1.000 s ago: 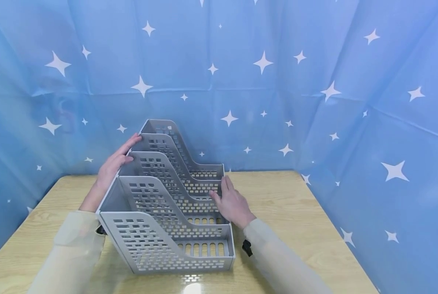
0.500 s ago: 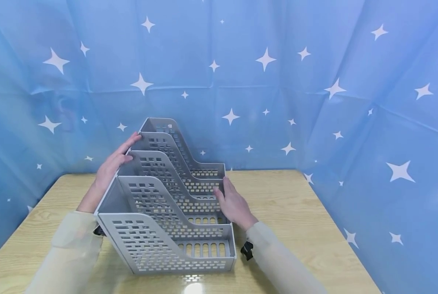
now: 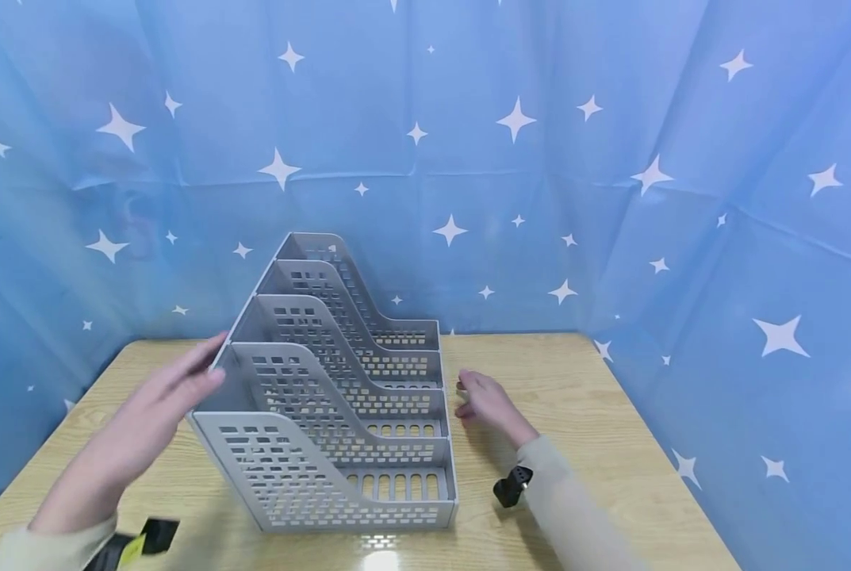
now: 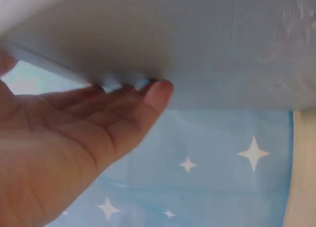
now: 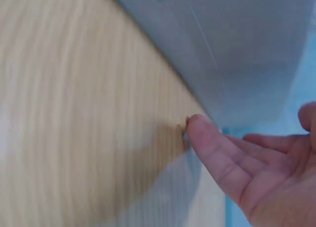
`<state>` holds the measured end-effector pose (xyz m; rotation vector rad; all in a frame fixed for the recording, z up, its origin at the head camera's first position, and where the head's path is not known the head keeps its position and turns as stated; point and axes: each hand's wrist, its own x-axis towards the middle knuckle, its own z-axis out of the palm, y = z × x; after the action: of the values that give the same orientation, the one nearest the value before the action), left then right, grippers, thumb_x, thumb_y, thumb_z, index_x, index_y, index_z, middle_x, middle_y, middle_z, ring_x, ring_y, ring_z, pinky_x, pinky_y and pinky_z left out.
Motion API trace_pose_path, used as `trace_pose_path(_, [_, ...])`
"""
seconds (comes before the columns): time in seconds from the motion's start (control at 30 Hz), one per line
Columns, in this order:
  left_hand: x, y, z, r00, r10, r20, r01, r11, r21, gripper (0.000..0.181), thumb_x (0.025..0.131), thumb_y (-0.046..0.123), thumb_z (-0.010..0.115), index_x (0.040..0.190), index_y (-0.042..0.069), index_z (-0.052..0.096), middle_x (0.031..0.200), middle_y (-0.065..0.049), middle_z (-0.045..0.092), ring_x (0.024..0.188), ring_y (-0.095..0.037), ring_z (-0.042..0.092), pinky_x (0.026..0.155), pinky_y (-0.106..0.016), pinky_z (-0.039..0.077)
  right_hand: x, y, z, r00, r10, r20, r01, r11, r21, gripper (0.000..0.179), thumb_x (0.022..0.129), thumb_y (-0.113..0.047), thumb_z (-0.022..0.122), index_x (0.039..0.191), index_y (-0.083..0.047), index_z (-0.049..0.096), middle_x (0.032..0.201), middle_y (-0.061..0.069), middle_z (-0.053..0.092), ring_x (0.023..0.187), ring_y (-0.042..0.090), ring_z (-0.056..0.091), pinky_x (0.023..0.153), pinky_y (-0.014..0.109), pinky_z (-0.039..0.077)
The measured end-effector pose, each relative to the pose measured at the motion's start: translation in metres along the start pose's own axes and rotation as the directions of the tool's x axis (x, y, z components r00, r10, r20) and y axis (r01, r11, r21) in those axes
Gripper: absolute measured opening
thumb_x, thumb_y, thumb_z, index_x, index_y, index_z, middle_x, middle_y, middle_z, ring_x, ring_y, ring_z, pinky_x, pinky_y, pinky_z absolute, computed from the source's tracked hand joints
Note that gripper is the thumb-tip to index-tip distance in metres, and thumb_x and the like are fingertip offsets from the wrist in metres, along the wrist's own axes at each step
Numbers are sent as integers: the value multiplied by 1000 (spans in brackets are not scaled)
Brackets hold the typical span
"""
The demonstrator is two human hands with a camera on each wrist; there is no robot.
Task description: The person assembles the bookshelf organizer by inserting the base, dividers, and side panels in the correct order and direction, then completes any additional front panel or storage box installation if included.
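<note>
A grey plastic magazine file rack [image 3: 357,476] stands upright on the table, its several slots separated by perforated dividers with curved, sloping tops. At its tall left side is my left hand [image 3: 150,412], fingers loosely straight, fingertips close to the back panel. The left wrist view shows that hand [image 4: 84,133] with its fingertips right at the smooth grey panel [image 4: 222,54]. My right hand [image 3: 488,403] is just right of the rack's low front, fingers relaxed and holding nothing. In the right wrist view its fingertips [image 5: 200,126] are near the rack's lower edge, low over the table.
The wood-grain table [image 3: 561,412] extends around the rack, its far edge close to a blue curtain [image 3: 368,103] with white stars. Each sleeved wrist carries a small black device, such as the right one [image 3: 512,485].
Both hands have come off the rack: the left slid toward the near left from the back panel's top, and the right drew away to the right. The rack has barely moved.
</note>
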<state>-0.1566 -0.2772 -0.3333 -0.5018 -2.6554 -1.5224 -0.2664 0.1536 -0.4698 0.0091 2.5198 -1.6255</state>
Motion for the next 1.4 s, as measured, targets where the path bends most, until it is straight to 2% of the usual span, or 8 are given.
trace_pose_path(0.23, [-10, -5, 0, 998, -47, -38, 47, 999, 5, 53, 114, 34, 32, 164, 16, 29, 166, -11, 33, 149, -25, 30, 110, -28, 35, 7, -1, -34, 1000, -5, 20, 6, 998, -64, 57, 114, -33, 33, 146, 13, 43, 146, 36, 49, 104, 45, 70, 85, 48, 61])
trace_pose_path(0.47, [34, -23, -20, 997, 75, -2, -73, 969, -235, 44, 113, 18, 36, 153, 22, 53, 125, 17, 69, 104, -3, 66, 87, -19, 51, 9, -10, -58, 995, -56, -85, 31, 964, -266, 56, 112, -32, 40, 151, 8, 40, 149, 32, 48, 133, 48, 52, 111, 59, 42])
trace_pose_path(0.6, [59, -16, -24, 996, -32, -80, 14, 975, -220, 41, 110, 28, 50, 145, 10, 60, 111, 17, 70, 92, -3, 67, 80, -18, 53, 10, -12, -63, 991, -108, -86, 73, 939, -335, 52, 110, -29, 45, 147, 7, 48, 146, 30, 53, 133, 49, 51, 109, 58, 44])
trace_pose_path(0.77, [61, 7, -11, 907, 14, -421, 114, 954, 277, 49, 107, 46, 52, 113, 0, 69, 76, 0, 70, 51, -9, 62, 51, -27, 48, 11, -10, -69, 970, -206, -126, 121, 866, -486, 32, 108, -19, 51, 120, 3, 70, 110, 21, 72, 90, 33, 67, 76, 44, 55])
trace_pose_path(0.9, [49, 13, 15, 847, 121, -517, 81, 933, 350, 46, 111, 40, 41, 113, -1, 62, 76, -12, 70, 49, -10, 63, 48, -28, 45, 5, -10, -77, 970, -203, -131, 92, 812, -576, 25, 105, -12, 53, 105, 1, 75, 91, 13, 72, 71, 21, 59, 61, 33, 48])
trace_pose_path(1.0, [37, 9, 34, 874, 124, -470, -5, 969, 246, 49, 112, 34, 41, 143, -3, 44, 111, -23, 70, 78, -25, 74, 73, -39, 56, -12, -19, -84, 993, -108, -50, 53, 777, -628, 23, 102, -9, 53, 97, 2, 74, 82, 12, 68, 68, 20, 56, 59, 32, 47])
trace_pose_path(1.17, [10, -8, 67, 994, 66, -92, -50, 984, 169, 72, 110, 35, 49, 161, -4, 16, 153, -32, 43, 127, -51, 56, 100, -67, 47, -45, -37, -100, 960, 89, 267, 89, 805, -586, 16, 89, 1, 53, 80, -1, 66, 68, 10, 64, 59, 21, 65, 56, 33, 54])
trace_pose_path(1.4, [-3, -36, 108, 987, -45, 155, -6, 949, 316, 130, 80, 62, 79, 162, -7, 5, 167, -34, 6, 140, -59, 37, 108, -65, 41, -49, -15, -97, 912, 34, 409, 118, 932, -342, 28, 105, -16, 54, 85, 1, 64, 64, 0, 55, 56, 17, 59, 63, 44, 60])
